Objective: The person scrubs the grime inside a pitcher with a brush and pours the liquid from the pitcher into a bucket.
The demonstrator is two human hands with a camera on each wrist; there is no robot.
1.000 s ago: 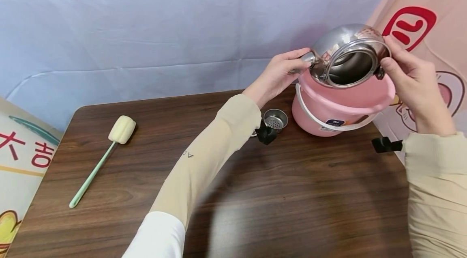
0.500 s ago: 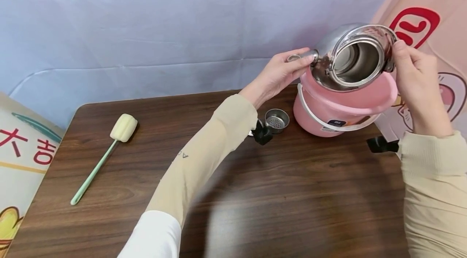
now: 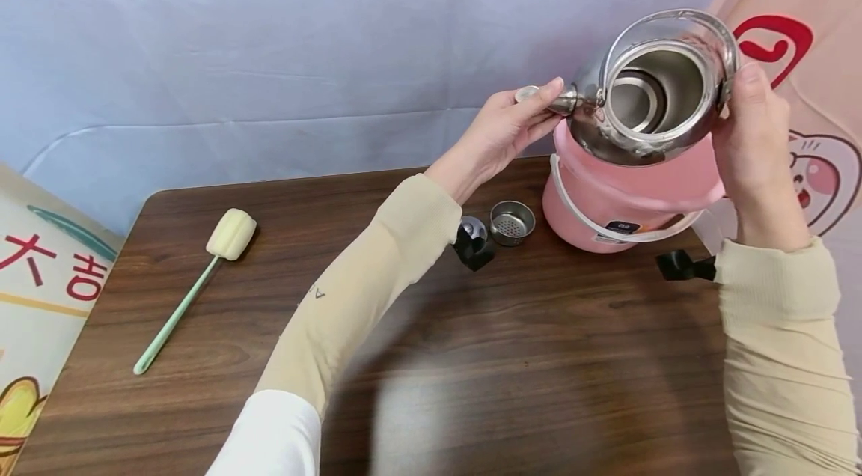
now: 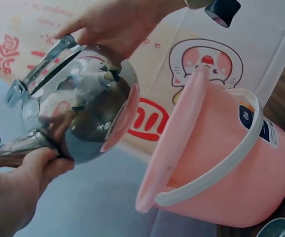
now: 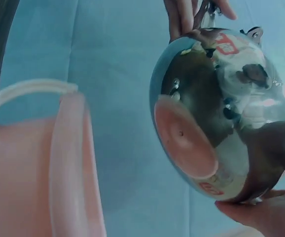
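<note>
A shiny steel teapot [image 3: 656,135], lidless and tilted with its mouth facing the head camera, is held over a pink bucket [image 3: 606,195]. My left hand [image 3: 494,132] pinches its spout [image 4: 21,150] between thumb and fingers. On the opposite side my right hand [image 3: 757,139] grips the teapot's body, thumb near the handle joint. The hoop handle stands up behind the round opening, and the inside looks bare metal. In the right wrist view the polished teapot belly [image 5: 221,118] hangs apart from the bucket rim [image 5: 73,163].
A perforated steel strainer cup [image 3: 512,223] and a small steel lid [image 3: 473,227] sit on the dark wooden table [image 3: 512,356], left of the bucket. A sponge brush [image 3: 231,234] with a green handle lies at the left. A pale cloth backdrop [image 3: 303,57] rises behind.
The teapot has rolled so its mouth faces the camera more and its bottom shows inside. Its handle has swung up off the rim. The left sleeve shifted left, uncovering the small lid.
</note>
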